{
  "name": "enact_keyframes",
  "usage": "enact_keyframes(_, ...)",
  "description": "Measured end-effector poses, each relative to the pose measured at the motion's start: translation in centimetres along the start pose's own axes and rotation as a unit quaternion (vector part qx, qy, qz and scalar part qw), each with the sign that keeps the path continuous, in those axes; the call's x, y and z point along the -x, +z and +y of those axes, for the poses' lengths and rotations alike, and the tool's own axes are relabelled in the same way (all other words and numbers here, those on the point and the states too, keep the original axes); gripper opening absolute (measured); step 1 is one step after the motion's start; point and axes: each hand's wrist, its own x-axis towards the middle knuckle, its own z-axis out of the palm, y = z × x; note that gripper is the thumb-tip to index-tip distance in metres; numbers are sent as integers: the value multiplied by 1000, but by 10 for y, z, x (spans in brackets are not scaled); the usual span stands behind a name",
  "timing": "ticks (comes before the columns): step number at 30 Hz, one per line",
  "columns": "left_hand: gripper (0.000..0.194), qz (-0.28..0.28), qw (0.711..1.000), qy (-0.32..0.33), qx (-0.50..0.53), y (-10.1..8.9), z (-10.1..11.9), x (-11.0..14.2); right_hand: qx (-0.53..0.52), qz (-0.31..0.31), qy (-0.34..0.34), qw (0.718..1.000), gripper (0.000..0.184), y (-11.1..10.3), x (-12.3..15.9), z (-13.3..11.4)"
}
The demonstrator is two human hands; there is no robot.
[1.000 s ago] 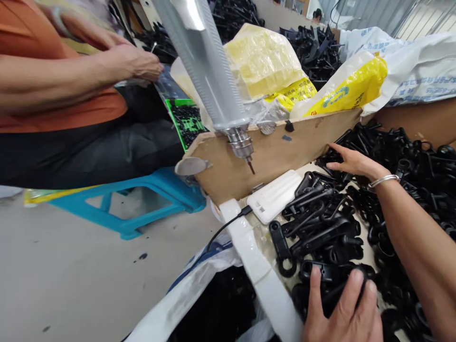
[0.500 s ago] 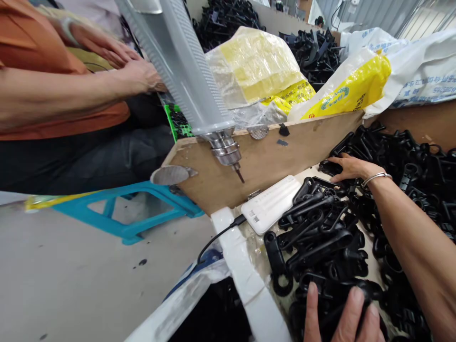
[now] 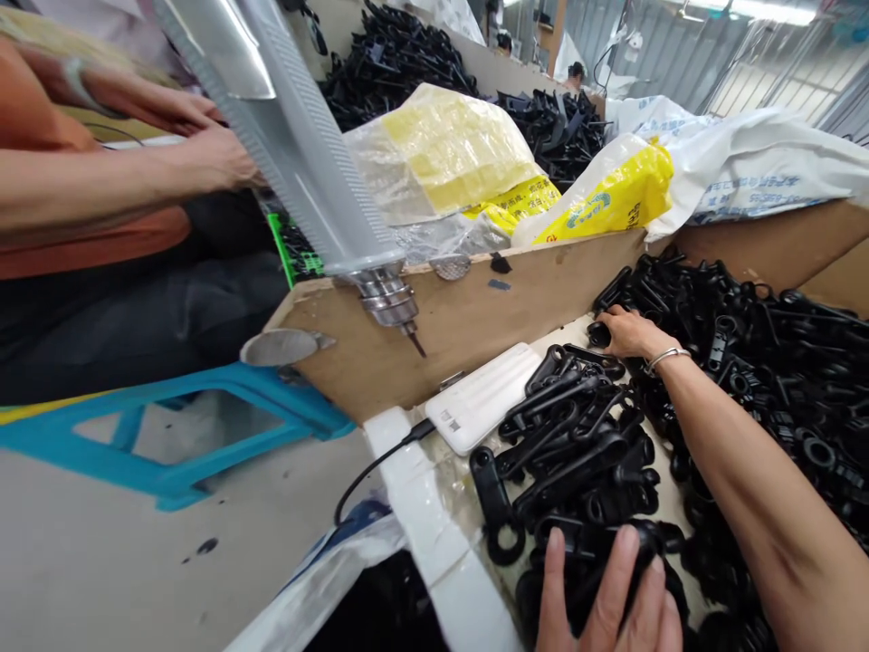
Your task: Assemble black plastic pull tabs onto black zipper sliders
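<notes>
At the lower edge, my left hand (image 3: pixel 607 602) lies over a pile of black plastic parts (image 3: pixel 574 444), fingers spread and touching the upper pieces. My right hand (image 3: pixel 631 332), with a metal bangle at the wrist, reaches farther off beside the wooden side board. Its fingers are closed around a small black plastic part (image 3: pixel 598 334), largely covered by the fingertips. Long arms with ring ends make up the near pile. A larger heap of similar parts (image 3: pixel 794 362) fills the right side.
A grey electric screwdriver (image 3: pixel 299 145) hangs nose-down near the wooden board (image 3: pixel 434 317). A white power bank (image 3: pixel 485 394) with a black cable lies beside the pile. Plastic sacks (image 3: pixel 462 149) lie behind. A co-worker's hands (image 3: pixel 217 154) are at the left, above a blue stool (image 3: pixel 272 407).
The view has shifted, so most things appear farther left and slightly lower. My right hand remains at the far edge of the parts; my left hand stays over the near pile.
</notes>
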Motion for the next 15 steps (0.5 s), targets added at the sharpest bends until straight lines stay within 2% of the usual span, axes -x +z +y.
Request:
enact_keyframes(2, 23, -28, 999, 11, 10, -8, -3, -3, -10, 19, 9, 1000, 59, 3, 6, 3)
enact_keyframes(7, 27, -12, 1000, -2, 14, -14, -5, -6, -62, 75, 32, 995, 50, -1, 20, 24)
enact_keyframes(11, 40, -35, 999, 21, 23, -17, -6, -6, -108, 108, 43, 987, 35, -21, 39, 45)
enact_keyframes(15, 39, -32, 999, 27, 33, -20, -8, -7, -183, 146, 56, 971, 33, -47, 85, 72)
